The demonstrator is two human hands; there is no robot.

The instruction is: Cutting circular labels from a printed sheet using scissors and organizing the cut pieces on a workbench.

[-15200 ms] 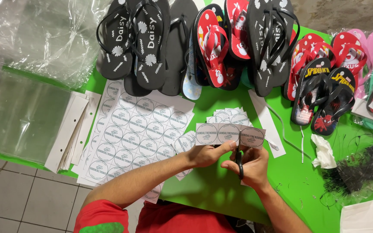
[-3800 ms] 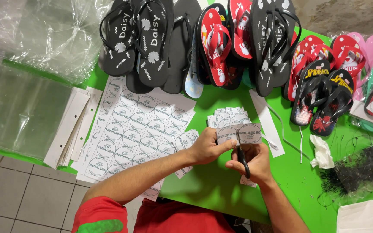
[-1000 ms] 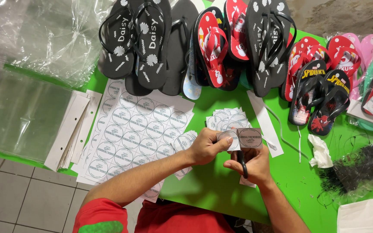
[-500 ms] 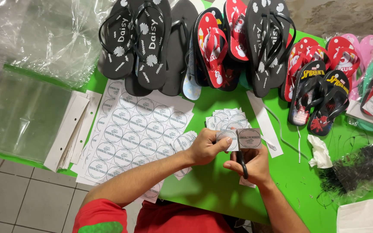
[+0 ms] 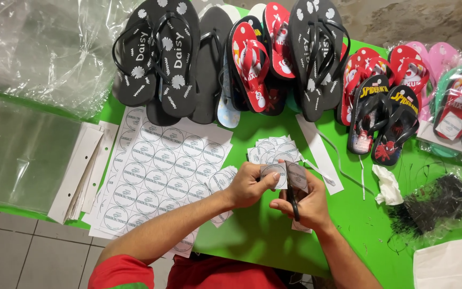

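Observation:
My left hand [image 5: 250, 184] pinches a short paper strip of round labels [image 5: 275, 174] over the green table [image 5: 252, 241]. My right hand [image 5: 303, 202] grips black-handled scissors [image 5: 293, 188], whose blades meet the strip at its right part. Just beyond the hands lies a small pile of cut label squares [image 5: 271, 150]. A large printed sheet of round labels [image 5: 164, 172] lies to the left, under my left forearm.
Rows of flip-flops line the far edge: black pairs [image 5: 156, 56], red ones [image 5: 255, 59], bagged pairs at right [image 5: 445, 104]. Clear plastic bags [image 5: 20, 155] and white card strips [image 5: 78, 174] lie left. A bag of black ties [image 5: 434, 203], crumpled tissue [image 5: 387, 184] and white paper [image 5: 447, 265] sit right.
The label strip in my left hand has grown much shorter over the frames as pieces are snipped off; in the last second the hands hardly move.

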